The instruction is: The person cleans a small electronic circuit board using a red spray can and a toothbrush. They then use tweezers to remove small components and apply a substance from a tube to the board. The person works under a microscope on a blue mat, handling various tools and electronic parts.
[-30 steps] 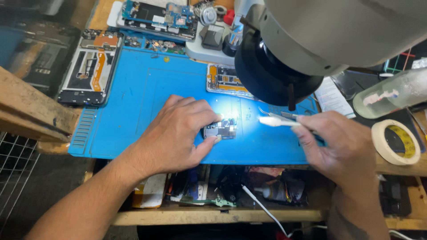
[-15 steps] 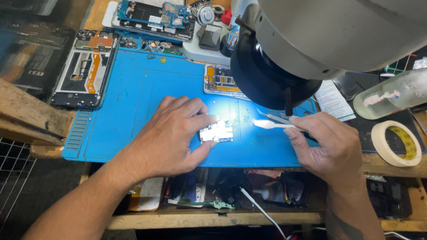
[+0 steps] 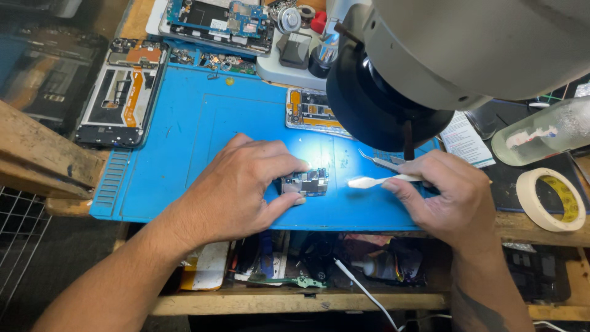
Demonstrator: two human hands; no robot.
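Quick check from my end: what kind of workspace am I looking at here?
Most likely a phone repair bench. A blue repair mat covers the table, opened phones lie on it, and a microscope head lights a small circuit board pinched by the left hand.

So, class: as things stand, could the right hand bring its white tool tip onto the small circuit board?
Probably yes. The right hand holds the white tool with only bare blue mat between its tip and the circuit board, which the left hand grips from its other side.

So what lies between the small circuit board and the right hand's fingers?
In the head view, only the white tool held by the right hand, over bare blue mat, short of the circuit board.
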